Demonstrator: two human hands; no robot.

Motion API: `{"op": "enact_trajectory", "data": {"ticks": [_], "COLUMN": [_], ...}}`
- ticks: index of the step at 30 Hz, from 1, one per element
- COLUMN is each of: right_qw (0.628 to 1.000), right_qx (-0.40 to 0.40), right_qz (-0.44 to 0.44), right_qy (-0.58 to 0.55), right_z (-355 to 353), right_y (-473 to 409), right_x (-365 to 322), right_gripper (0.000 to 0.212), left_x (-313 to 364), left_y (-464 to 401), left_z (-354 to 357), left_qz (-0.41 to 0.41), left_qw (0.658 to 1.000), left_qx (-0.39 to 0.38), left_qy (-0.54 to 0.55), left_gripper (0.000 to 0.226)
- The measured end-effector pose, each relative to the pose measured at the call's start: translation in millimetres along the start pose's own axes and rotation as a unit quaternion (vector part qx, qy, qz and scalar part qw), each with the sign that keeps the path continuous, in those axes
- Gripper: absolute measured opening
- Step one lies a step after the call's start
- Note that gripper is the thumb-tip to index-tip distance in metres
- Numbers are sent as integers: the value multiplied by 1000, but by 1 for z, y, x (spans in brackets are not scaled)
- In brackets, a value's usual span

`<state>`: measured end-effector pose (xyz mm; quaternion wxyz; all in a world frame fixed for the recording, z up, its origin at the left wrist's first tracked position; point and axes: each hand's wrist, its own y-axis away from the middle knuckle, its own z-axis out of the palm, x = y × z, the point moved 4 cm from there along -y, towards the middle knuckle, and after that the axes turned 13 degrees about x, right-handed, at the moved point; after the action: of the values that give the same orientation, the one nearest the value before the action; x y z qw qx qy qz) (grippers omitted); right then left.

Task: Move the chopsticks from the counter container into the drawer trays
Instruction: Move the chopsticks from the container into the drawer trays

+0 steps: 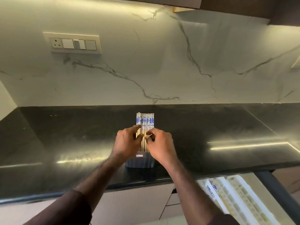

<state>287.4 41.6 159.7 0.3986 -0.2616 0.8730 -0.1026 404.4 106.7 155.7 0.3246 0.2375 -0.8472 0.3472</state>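
Bamboo chopsticks (145, 127) upright in ribbed container (140, 161); left hand (127, 142), right hand (159, 143) grips pinch them.

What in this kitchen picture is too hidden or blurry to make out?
- Head view: the chopsticks' lower ends sit hidden inside the container.
- The left hand and right hand cover the shafts.
- The drawer trays are blurred and cut off.
- The container's red label is too small.

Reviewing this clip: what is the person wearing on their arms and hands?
Both hands, left hand and right hand, are bare: no gloves, rings or watch visible. The forearms are uncovered; dark brown sleeves are pushed up toward the elbows.
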Motion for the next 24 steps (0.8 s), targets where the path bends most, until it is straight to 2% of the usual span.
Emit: {"op": "enact_trajectory", "data": {"ticks": [8, 12, 24], "right_qw": [999, 998, 995], "right_qx": [-26, -48, -86], "right_qz": [22, 34, 49], "right_qy": [21, 17, 31], "right_z": [43, 55, 83], "right_y": [-17, -27, -46], "right_x": [11, 15, 28], "right_gripper": [21, 26, 25], "left_x": [-33, -46, -74], "left_y": [-26, -44, -74], "left_z": [20, 32, 61], "left_qz": [-25, -66, -171], "left_qw": [999, 996, 977], "left_qx": [-5, 5, -12], "left_qy": [32, 55, 129], "left_gripper": [37, 38, 65]}}
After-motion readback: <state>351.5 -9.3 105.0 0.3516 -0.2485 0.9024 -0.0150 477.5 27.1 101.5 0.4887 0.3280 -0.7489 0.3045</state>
